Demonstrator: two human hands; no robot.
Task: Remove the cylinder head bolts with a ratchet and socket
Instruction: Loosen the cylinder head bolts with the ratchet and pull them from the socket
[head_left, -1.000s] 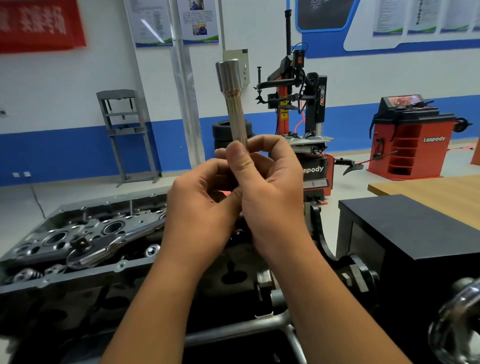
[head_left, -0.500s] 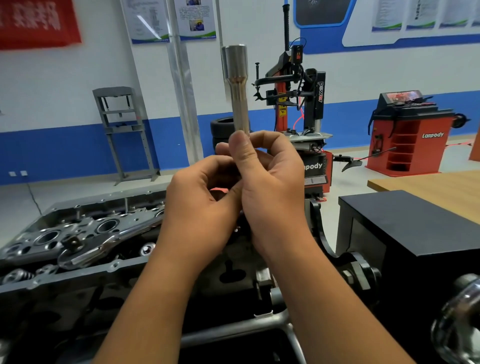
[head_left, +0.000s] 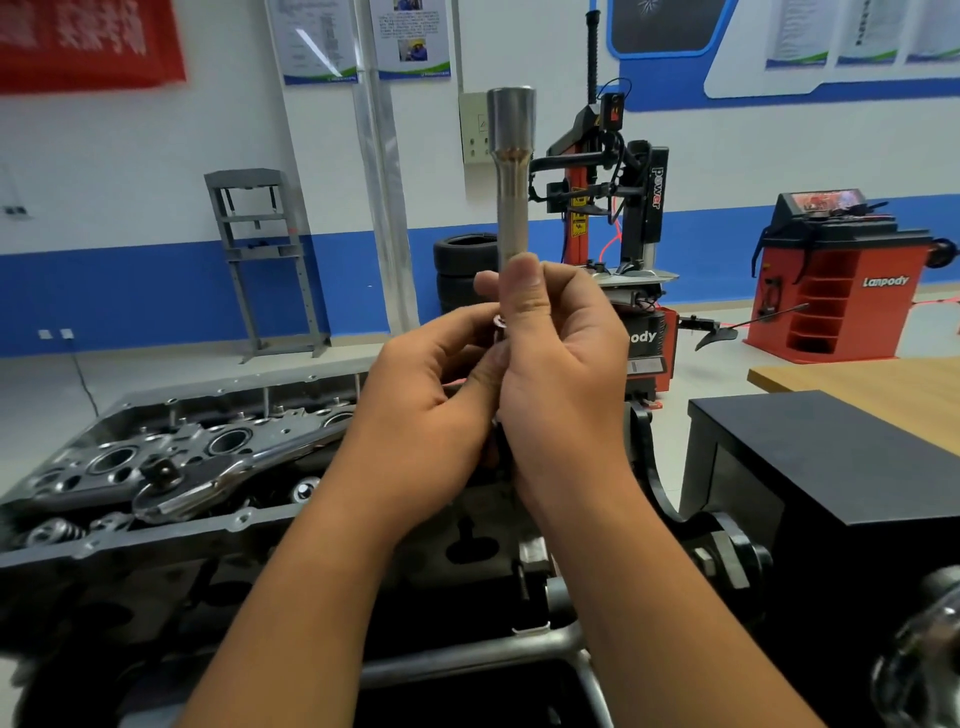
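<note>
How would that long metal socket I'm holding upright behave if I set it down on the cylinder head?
The long socket looks like solid polished steel, so it is probably rigid and heavy for its size. It is round and smooth, so laid flat it would likely roll. Stood on end on the uneven cylinder head, its tall, narrow shape would probably tip.

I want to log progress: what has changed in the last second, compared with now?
Little changed. The long socket, upright in the right hand, sits slightly higher in view; the left hand keeps working at its lower end. The ratchet stays lying on the cylinder head.
</note>
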